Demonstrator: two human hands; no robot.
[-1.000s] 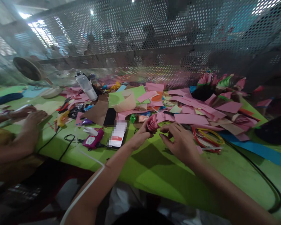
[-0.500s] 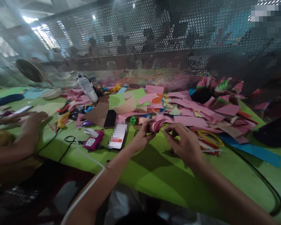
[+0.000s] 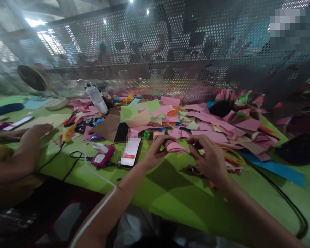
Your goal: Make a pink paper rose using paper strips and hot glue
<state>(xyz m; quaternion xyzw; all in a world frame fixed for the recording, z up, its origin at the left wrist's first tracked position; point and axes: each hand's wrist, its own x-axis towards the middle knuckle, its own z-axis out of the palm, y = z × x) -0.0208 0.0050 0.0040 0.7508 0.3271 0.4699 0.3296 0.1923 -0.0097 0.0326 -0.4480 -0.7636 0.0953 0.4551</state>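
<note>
My left hand [image 3: 156, 151] is closed on a curled, layered pink paper [image 3: 176, 147], gripping its left end above the green table. At the other end of this paper, the thumb and forefinger of my right hand [image 3: 208, 155] are bent in a pinch on its tip. The paper's middle spans the gap between the hands, its layers bowed upward. Just beyond the fingers lies a heap of cut pink paper strips [image 3: 209, 136]. Beneath my right hand, small dark and orange bits are partly hidden.
A phone [image 3: 130, 151] and a purple device [image 3: 102, 155] with cables lie left of my hands. A yellow-handled glue gun [image 3: 68, 133], a bottle [image 3: 96, 98] and a fan [image 3: 33, 77] stand or lie farther left. Another person's arm [image 3: 28, 148] rests at the table's left.
My right hand has shifted right, away from my left. Between them the pink paper has gone from a tight rolled shape to a wider, flatter curve.
</note>
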